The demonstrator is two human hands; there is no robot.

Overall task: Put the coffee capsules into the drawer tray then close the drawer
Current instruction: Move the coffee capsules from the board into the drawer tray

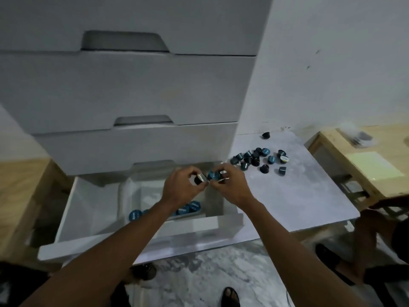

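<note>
The bottom drawer (199, 239) of a white drawer unit (132, 89) is seen pulled open towards the near side, and a pale tray (130, 191) is set inside it. A few blue-lidded capsules (135, 214) are laid along the near edge of the tray, partly hidden by the left forearm. Both hands are held together above the far part of the tray, their fingertips almost touching. A dark capsule (199, 179) with a silver rim is pinched in the curled fingers of the left hand (183, 187). A bunch of capsules (215, 175) is gripped in the right hand (230, 185), a blue one among them; their number cannot be told. To the right of the drawer, loose capsules (257, 158), blue and black, are scattered on the far part of a white marbled board (287, 196), and a single black capsule (265, 135) is seen apart from them, farther off by the wall. Further right a wooden table (325, 140) is seen. At the near edge a sandalled foot (230, 296) is shown on the marbled floor (199, 273)
</note>
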